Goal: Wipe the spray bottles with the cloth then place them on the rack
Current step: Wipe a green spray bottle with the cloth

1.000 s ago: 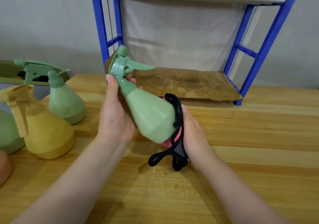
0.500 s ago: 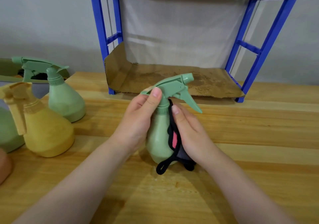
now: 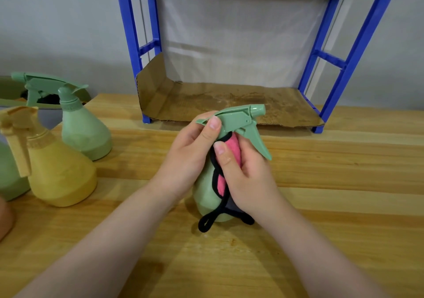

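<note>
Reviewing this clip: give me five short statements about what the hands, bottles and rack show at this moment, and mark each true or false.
1. The left hand holds the green spray bottle near its neck. True.
2. The right hand presses a pink cloth with black trim against that bottle. True.
3. The held bottle already stands on the blue rack. False: it is over the wooden table, in front of the rack.
4. The cardboard-lined bottom shelf carries two bottles. False: no bottle shows on it.
5. A yellow spray bottle and another green bottle stand at the left of the table. True.
</note>
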